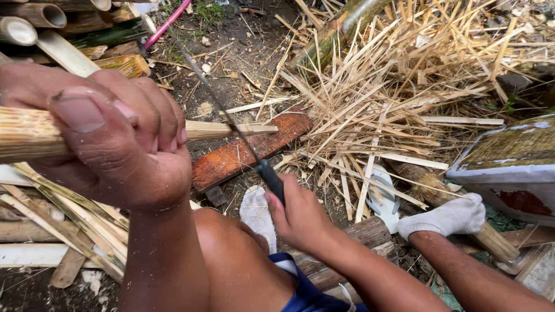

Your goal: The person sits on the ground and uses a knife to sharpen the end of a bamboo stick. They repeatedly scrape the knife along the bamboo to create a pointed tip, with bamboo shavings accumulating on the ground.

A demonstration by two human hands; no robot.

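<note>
Pale bamboo strip horizontal, thin dark-handled saw blade crossing it diagonally near tip.

I see a pale tan, brown-speckled bamboo strip, a thin knife with a dark blade and black handle, a reddish-brown board, straw-yellow shavings, a white glove, a pink rod, blue shorts and dark brown soil.

Sunlit dirt ground (outdoors), bamboo litter
</note>
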